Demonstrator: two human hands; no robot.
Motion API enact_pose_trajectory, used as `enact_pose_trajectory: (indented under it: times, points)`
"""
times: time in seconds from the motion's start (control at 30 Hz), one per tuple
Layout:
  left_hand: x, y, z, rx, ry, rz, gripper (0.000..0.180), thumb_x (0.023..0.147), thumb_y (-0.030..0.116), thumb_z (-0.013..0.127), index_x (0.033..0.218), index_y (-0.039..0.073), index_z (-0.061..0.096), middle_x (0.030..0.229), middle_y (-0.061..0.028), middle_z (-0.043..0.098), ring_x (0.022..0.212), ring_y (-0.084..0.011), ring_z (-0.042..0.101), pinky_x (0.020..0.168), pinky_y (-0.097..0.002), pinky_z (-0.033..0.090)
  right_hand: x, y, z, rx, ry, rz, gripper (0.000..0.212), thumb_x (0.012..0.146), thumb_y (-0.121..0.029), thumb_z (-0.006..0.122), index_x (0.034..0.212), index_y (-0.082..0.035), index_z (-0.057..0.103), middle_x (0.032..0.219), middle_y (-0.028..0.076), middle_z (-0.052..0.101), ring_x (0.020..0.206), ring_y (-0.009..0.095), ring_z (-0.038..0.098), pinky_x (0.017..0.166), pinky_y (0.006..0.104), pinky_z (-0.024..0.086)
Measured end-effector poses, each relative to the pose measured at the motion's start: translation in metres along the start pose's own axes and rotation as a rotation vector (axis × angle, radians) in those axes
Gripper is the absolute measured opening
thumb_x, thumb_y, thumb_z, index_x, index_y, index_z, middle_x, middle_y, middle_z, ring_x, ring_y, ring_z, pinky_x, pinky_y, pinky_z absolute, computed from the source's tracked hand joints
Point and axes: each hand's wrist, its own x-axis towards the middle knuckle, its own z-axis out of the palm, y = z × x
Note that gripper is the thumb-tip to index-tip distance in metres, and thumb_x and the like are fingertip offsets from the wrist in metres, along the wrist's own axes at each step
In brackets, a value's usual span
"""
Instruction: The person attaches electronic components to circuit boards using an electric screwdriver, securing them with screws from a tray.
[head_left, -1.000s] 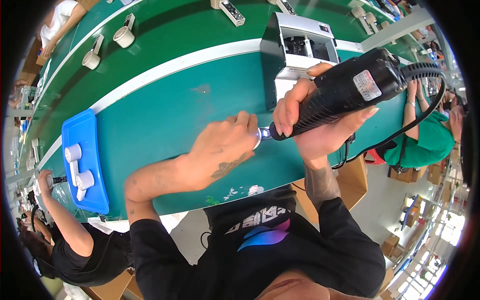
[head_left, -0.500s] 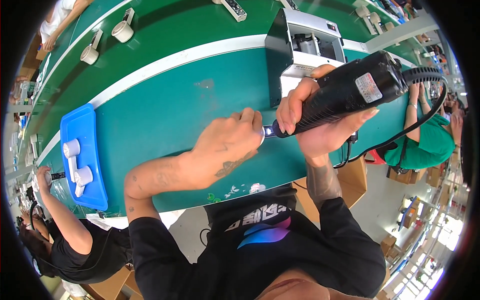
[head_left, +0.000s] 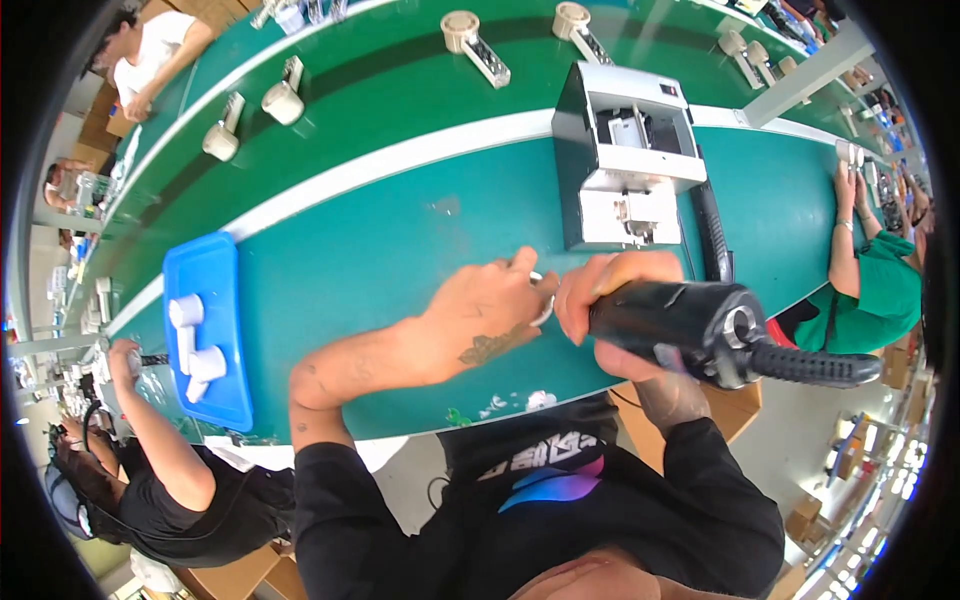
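Observation:
My right hand (head_left: 622, 290) is wrapped round a black corded electric screwdriver (head_left: 665, 320), its cord end pointing right and toward me. The front end of the screwdriver is hidden behind my fingers. Just left of it, my left hand (head_left: 490, 305) is closed on a small white rounded part (head_left: 543, 300); only its curved edge shows past the fingers. Both hands are close together above the green work table (head_left: 380, 280). Whether the screwdriver touches the white part cannot be seen.
Behind my right hand stands a silver and black box-shaped machine (head_left: 630, 160), a long black object (head_left: 712, 235) beside it. A blue tray (head_left: 240, 340) at left holds white handled parts (head_left: 185, 312). More lie along the green belt (head_left: 370, 130). Co-workers sit left and right.
The screwdriver's cord end has swung down toward me, and its bit, visible before at the white part, is now hidden. The whole view has shifted slightly.

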Motion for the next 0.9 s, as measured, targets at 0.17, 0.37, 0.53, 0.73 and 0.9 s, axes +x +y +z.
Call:
enact_pose_trajectory:
  times: [0.17,0.37,0.53,0.73,0.9]
  points:
    - [-0.005,-0.043,-0.008,-0.033,0.001,0.16,0.046,0.08,0.025,0.078,0.118,0.005,0.062,0.106,-0.0154,0.062,0.088,-0.0304,0.068,0.079,-0.0394,0.054,0.02,-0.018,-0.036,0.685,0.209,-0.299,0.062,0.099,-0.068,0.029,0.11,-0.009,0.045,0.056,0.004,0.042,0.035,0.016,0.041,0.03,0.0311,0.037]
    - [-0.009,-0.092,-0.122,-0.446,0.023,-0.619,0.054,0.08,0.041,0.078,0.115,0.001,0.068,0.089,-0.0119,0.071,0.068,-0.0149,0.066,0.063,-0.0282,0.054,0.015,-0.032,-0.075,0.668,0.475,-0.37,0.066,0.1,-0.067,0.022,0.115,-0.008,0.048,0.056,0.004,0.042,0.035,0.014,0.04,0.032,0.0285,0.036]
    - [0.064,-0.205,-0.115,-0.187,0.502,-0.791,0.061,0.083,0.054,0.07,0.11,-0.001,0.068,0.083,-0.0134,0.071,0.06,-0.0167,0.066,0.059,-0.0271,0.055,0.011,-0.023,-0.067,0.756,0.449,-0.299,0.073,0.097,-0.072,0.016,0.115,-0.008,0.047,0.054,0.005,0.042,0.033,0.016,0.039,0.031,0.0309,0.035]
    - [0.131,-0.29,-0.123,0.051,0.516,-1.106,0.058,0.087,0.057,0.064,0.115,0.007,0.069,0.122,-0.0195,0.067,0.109,-0.0351,0.066,0.09,-0.044,0.054,0.012,-0.018,-0.067,0.796,0.49,-0.16,0.077,0.096,-0.075,0.015,0.114,-0.008,0.048,0.053,0.005,0.042,0.032,0.016,0.038,0.032,0.0315,0.036]
    - [0.198,-0.282,-0.109,0.632,0.511,-0.274,0.052,0.081,0.023,0.072,0.131,0.019,0.06,0.14,-0.0212,0.053,0.125,-0.0394,0.054,0.105,-0.0445,0.046,0.015,-0.013,-0.074,0.884,0.431,-0.114,0.076,0.096,-0.074,0.017,0.11,-0.007,0.051,0.054,0.006,0.043,0.033,0.016,0.039,0.033,0.0314,0.036]
